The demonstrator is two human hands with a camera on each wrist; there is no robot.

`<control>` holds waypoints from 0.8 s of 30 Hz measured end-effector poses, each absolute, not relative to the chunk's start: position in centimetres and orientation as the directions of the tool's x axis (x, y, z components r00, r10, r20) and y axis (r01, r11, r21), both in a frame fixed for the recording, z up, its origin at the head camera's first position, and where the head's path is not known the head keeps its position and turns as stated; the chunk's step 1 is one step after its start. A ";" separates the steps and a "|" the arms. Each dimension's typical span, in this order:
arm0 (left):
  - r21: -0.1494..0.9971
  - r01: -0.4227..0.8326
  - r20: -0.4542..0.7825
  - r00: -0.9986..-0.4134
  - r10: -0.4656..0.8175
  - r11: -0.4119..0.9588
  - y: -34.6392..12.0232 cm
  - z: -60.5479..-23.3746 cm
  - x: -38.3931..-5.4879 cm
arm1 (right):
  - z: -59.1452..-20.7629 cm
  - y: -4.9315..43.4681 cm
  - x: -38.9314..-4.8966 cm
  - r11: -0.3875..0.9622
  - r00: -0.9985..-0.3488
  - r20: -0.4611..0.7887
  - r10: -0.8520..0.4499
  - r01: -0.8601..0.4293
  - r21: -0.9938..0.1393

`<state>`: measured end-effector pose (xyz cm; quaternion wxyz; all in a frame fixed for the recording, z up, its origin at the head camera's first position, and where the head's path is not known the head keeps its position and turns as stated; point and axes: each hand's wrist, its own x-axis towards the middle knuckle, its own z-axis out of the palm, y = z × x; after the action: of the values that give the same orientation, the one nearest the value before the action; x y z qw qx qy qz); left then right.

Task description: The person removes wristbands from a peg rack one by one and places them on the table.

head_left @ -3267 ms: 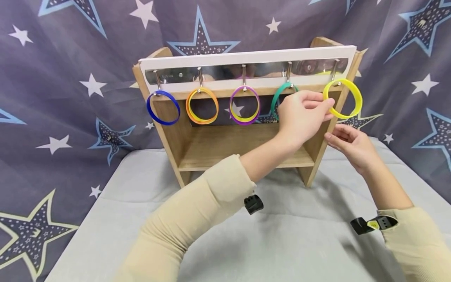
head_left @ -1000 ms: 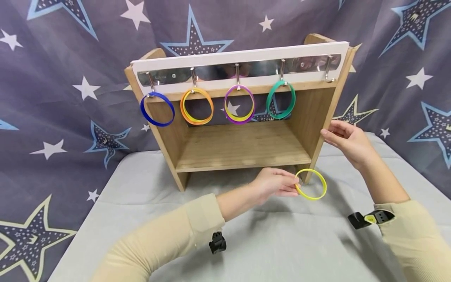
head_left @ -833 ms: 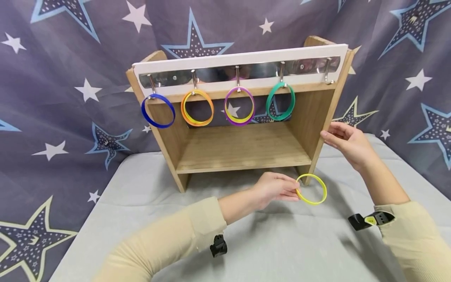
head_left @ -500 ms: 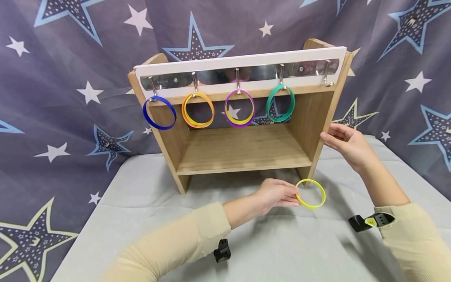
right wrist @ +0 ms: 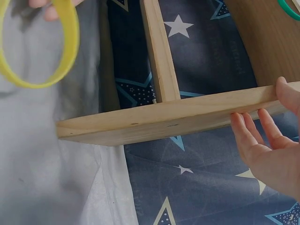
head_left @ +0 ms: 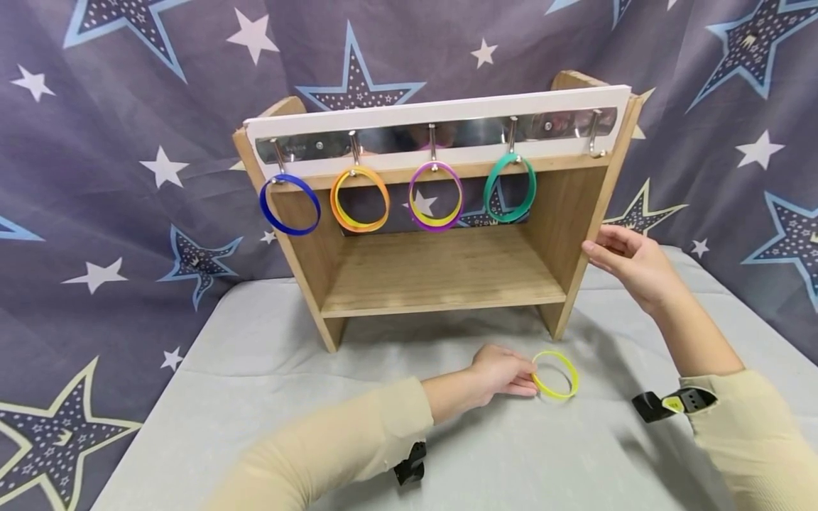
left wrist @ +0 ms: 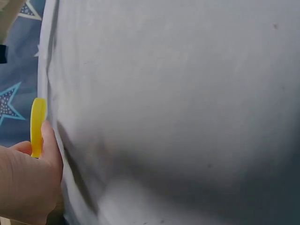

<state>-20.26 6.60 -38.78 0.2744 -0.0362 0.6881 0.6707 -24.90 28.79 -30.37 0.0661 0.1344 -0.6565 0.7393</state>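
Observation:
My left hand [head_left: 501, 372] pinches a yellow silicone wristband [head_left: 575, 381] between thumb and fingers, low over the grey cloth in front of the wooden shelf [head_left: 447, 273]. In the left wrist view the wristband [left wrist: 37, 124] shows edge-on. My right hand [head_left: 639, 270] holds the shelf's right side panel; the right wrist view has the thumb on its front edge and the fingertips against its outer face. From the hook rail [head_left: 476, 133] hang a blue wristband [head_left: 300, 231], an orange-and-yellow one [head_left: 387, 202], a purple-and-yellow one [head_left: 460, 202] and a green one [head_left: 532, 191].
The rightmost hook [head_left: 594, 135] is bare. A grey cloth [head_left: 511, 461] covers the table. Behind the shelf hangs a star-patterned curtain [head_left: 128, 298]. Each wrist carries a black strap device, such as the right one [head_left: 658, 406].
My left hand has taken the yellow wristband from the rightmost hook and brought it down and forward, lately lowering it towards the cloth. My right hand stays on the side panel.

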 end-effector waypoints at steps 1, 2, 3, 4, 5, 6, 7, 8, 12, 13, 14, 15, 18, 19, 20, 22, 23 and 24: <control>0.901 -0.423 -0.431 -0.847 0.312 0.098 6.7 -39.0 -20.3 | -30.4 28.8 -24.9 -0.128 -0.955 0.286 -0.079 -0.275 -0.953; 0.899 -0.428 -0.435 -0.846 0.307 0.095 6.8 -39.2 -20.3 | -30.4 28.8 -24.9 -0.127 -0.955 0.286 -0.079 -0.275 -0.953; 0.897 -0.431 -0.438 -0.846 0.303 0.092 6.9 -39.3 -20.3 | -30.5 28.8 -24.9 -0.128 -0.955 0.286 -0.080 -0.274 -0.953; 0.897 -0.434 -0.439 -0.847 0.300 0.087 7.0 -39.4 -20.4 | -30.5 28.8 -24.9 -0.126 -0.955 0.286 -0.081 -0.275 -0.953; 0.897 -0.435 -0.439 -0.848 0.298 0.083 7.1 -39.4 -20.5 | -30.5 28.8 -24.9 -0.122 -0.955 0.286 -0.080 -0.275 -0.954; 0.897 -0.435 -0.438 -0.848 0.298 0.080 7.2 -39.5 -20.5 | -30.4 28.8 -25.0 -0.122 -0.955 0.285 -0.080 -0.275 -0.954; 0.898 -0.434 -0.436 -0.849 0.299 0.079 7.4 -39.5 -20.6 | -30.4 28.8 -25.0 -0.123 -0.955 0.285 -0.080 -0.274 -0.954; 0.898 -0.434 -0.436 -0.849 0.298 0.076 7.5 -39.6 -20.7 | -30.4 28.8 -25.0 -0.121 -0.956 0.284 -0.079 -0.273 -0.954; 0.897 -0.434 -0.439 -0.852 0.285 0.084 8.0 -39.7 -20.8 | -30.3 28.9 -25.0 -0.117 -0.956 0.280 -0.081 -0.270 -0.956; 0.897 -0.434 -0.440 -0.853 0.280 0.088 8.1 -39.8 -20.8 | -30.3 28.9 -25.0 -0.116 -0.957 0.279 -0.083 -0.269 -0.956; 0.896 -0.435 -0.442 -0.854 0.273 0.089 8.2 -39.8 -20.8 | -30.3 28.9 -25.0 -0.112 -0.957 0.278 -0.083 -0.269 -0.957; 0.896 -0.435 -0.443 -0.855 0.269 0.092 8.3 -39.9 -20.9 | -30.3 28.8 -25.0 -0.109 -0.957 0.277 -0.084 -0.267 -0.957; 0.897 -0.431 -0.442 -0.858 0.261 0.099 8.6 -40.1 -21.0 | -30.3 28.8 -25.0 -0.099 -0.957 0.278 -0.084 -0.270 -0.958; 0.896 -0.432 -0.443 -0.859 0.256 0.101 8.6 -40.1 -21.0 | -30.3 28.8 -25.0 -0.097 -0.957 0.279 -0.083 -0.271 -0.958; 0.896 -0.433 -0.444 -0.860 0.251 0.101 8.7 -40.1 -21.1 | -30.3 28.8 -25.0 -0.096 -0.957 0.280 -0.082 -0.272 -0.957; 0.894 -0.434 -0.447 -0.859 0.249 0.111 8.7 -40.1 -21.1 | -30.3 28.8 -25.0 -0.100 -0.957 0.279 -0.081 -0.271 -0.957; 0.893 -0.434 -0.450 -0.857 0.252 0.121 8.7 -40.1 -21.2 | -30.3 28.8 -25.0 -0.104 -0.957 0.279 -0.081 -0.270 -0.957; 0.891 -0.432 -0.453 -0.853 0.260 0.137 8.6 -40.0 -21.2 | -30.3 28.8 -25.0 -0.109 -0.958 0.277 -0.080 -0.268 -0.957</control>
<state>-21.16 8.62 -39.98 0.2643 -0.0611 0.7060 0.6541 -24.95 28.84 -30.34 0.0639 0.1310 -0.6644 0.7330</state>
